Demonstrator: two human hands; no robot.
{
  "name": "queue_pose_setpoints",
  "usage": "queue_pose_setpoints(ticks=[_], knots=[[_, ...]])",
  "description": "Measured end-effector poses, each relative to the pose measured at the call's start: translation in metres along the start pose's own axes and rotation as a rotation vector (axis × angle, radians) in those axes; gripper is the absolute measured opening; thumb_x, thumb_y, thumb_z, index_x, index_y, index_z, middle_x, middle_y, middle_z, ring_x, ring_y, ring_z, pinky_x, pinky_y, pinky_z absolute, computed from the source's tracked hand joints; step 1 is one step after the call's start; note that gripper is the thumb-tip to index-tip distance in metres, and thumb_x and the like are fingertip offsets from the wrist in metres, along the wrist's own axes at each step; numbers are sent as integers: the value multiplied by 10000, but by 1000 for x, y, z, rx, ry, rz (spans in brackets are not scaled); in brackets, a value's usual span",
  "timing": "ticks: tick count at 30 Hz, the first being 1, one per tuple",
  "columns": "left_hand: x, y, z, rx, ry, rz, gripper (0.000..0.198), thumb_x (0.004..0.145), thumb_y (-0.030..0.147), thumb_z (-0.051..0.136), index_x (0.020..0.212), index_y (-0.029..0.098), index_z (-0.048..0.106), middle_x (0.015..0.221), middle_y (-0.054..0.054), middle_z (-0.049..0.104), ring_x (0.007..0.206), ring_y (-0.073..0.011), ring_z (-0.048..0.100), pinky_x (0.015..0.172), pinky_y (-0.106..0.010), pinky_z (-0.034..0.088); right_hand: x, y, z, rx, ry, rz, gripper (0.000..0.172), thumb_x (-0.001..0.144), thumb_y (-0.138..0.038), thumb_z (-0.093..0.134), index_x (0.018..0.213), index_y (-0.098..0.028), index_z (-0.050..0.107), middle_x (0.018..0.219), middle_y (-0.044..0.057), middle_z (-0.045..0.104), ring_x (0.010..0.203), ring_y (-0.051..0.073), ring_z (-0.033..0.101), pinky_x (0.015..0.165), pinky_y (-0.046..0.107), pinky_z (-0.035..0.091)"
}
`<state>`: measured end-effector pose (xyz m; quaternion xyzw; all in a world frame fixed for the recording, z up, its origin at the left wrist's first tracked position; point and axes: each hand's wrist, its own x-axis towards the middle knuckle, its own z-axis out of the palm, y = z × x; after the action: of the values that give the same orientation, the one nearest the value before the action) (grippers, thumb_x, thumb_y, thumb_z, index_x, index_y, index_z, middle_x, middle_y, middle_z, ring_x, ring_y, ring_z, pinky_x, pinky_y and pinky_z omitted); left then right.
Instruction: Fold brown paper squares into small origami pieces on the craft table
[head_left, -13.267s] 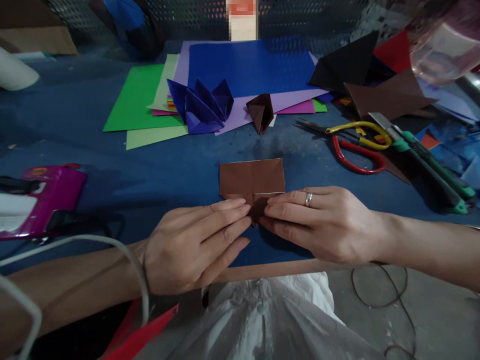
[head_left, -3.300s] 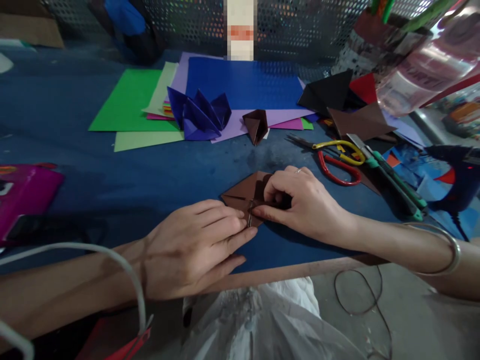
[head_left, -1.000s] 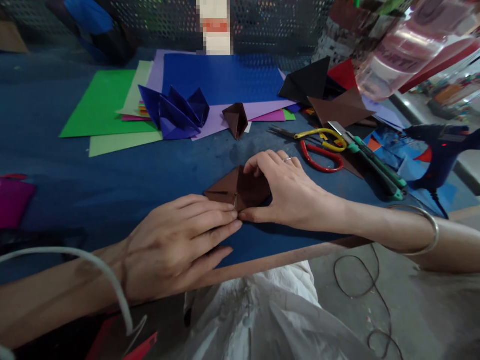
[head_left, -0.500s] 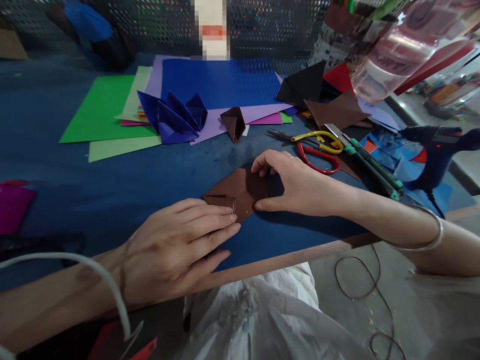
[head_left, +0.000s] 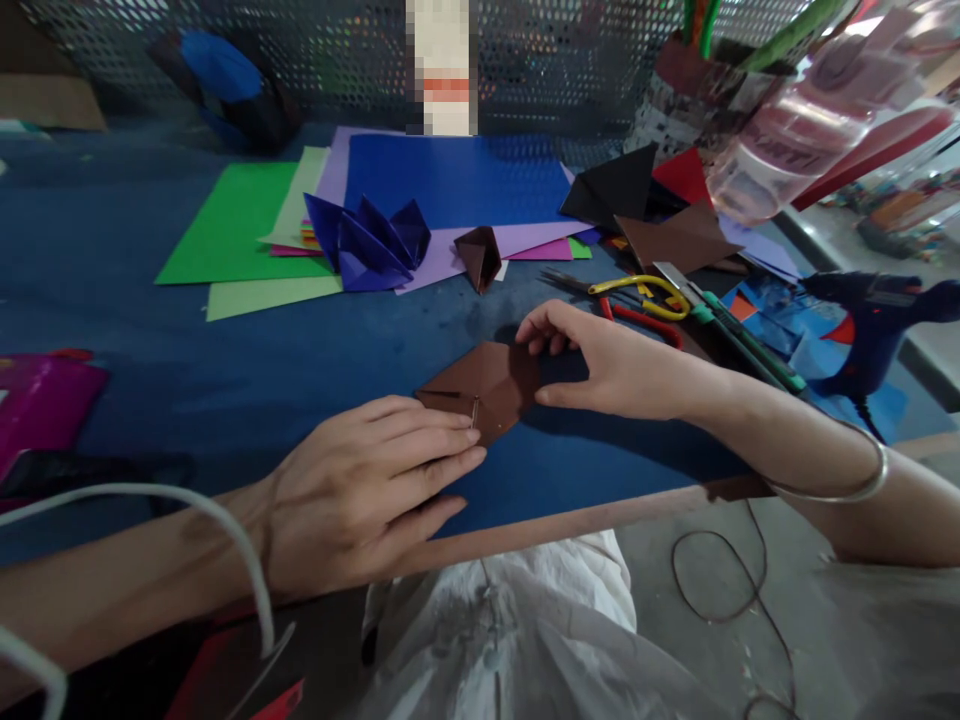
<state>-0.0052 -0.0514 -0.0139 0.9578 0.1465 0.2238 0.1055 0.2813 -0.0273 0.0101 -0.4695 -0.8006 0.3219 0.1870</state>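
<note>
A folded piece of brown paper (head_left: 502, 380) lies on the blue tabletop near its front edge, with creases and a slit-like fold on its left side. My left hand (head_left: 382, 480) rests flat over the paper's lower left part, fingers stretched out to the right and hiding that corner. At the paper's right edge hovers my right hand (head_left: 592, 360), thumb and fingers apart with a gap between them. Beyond the paper sit a small folded brown paper piece (head_left: 478, 258) and a pleated dark blue paper shape (head_left: 371, 245).
Behind lie stacked coloured sheets (head_left: 457, 180). To the right are scissors (head_left: 637, 295), a green utility knife (head_left: 731, 325), a glue gun (head_left: 870, 310), black folded paper (head_left: 619, 185) and a pink bottle (head_left: 795, 140). A magenta object (head_left: 49, 405) lies left. A white cable (head_left: 187, 500) crosses my left forearm.
My right thumb has come off the paper's edge, and the right hand has drawn slightly rightward. The left hand stays on the paper. The whole view has shifted a little.
</note>
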Motion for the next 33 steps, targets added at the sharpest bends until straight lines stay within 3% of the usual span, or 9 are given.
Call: queue_pose_setpoints(ticks=[6, 10, 15, 19, 22, 27, 33], knots=[[1, -2, -1, 29, 7, 50, 290, 978, 185, 607, 1253, 147, 691, 1239, -98, 754, 1156, -220, 708, 1020, -394, 583, 2, 6, 9, -21, 240, -36, 408, 869, -228, 630, 1265, -227, 528, 1254, 103, 662, 971, 223, 651, 756, 362, 544], [0, -2, -2, 43, -4, 48, 294, 973, 181, 621, 1258, 154, 689, 1233, -101, 756, 1172, -220, 704, 1015, -387, 587, 3, 3, 18, -113, 284, -148, 339, 927, -229, 606, 1254, -204, 522, 1054, 66, 697, 938, 201, 654, 829, 348, 520], [-2, -2, -1, 50, 38, 50, 243, 974, 171, 621, 1203, 147, 699, 1189, -90, 774, 1141, -221, 721, 975, -395, 609, 1, -3, 19, -121, 311, -144, 297, 922, -206, 599, 1216, -176, 564, 804, -21, 633, 754, 160, 638, 778, 319, 463], [-3, -2, -2, 132, 112, 51, 173, 965, 165, 642, 1117, 152, 725, 1084, -64, 801, 1034, -211, 755, 932, -388, 623, -3, -8, 15, -47, 260, -129, 378, 823, -104, 561, 1189, -189, 588, 682, -73, 574, 655, 129, 580, 756, 302, 450], [-3, -2, -3, 207, 128, 57, 149, 966, 166, 644, 1085, 158, 734, 1048, -46, 807, 996, -208, 762, 924, -391, 622, -5, -11, 13, 39, 183, -115, 303, 822, -115, 523, 1087, -194, 648, 659, -65, 580, 593, 112, 532, 651, 273, 430], [-3, -3, -7, 256, 110, 43, 137, 955, 167, 657, 1065, 147, 736, 1029, -51, 806, 976, -217, 760, 910, -401, 617, -6, -13, 11, 26, 142, -181, 213, 849, -147, 510, 930, -191, 702, 818, -3, 724, 739, 137, 638, 748, 296, 475], [-8, -7, -5, 288, 141, 8, 150, 961, 226, 659, 1073, 147, 721, 1058, -65, 794, 1004, -224, 748, 935, -405, 597, -7, -16, 13, 24, 98, -173, 211, 838, -168, 524, 921, -191, 717, 763, -6, 722, 672, 129, 614, 675, 278, 481]])
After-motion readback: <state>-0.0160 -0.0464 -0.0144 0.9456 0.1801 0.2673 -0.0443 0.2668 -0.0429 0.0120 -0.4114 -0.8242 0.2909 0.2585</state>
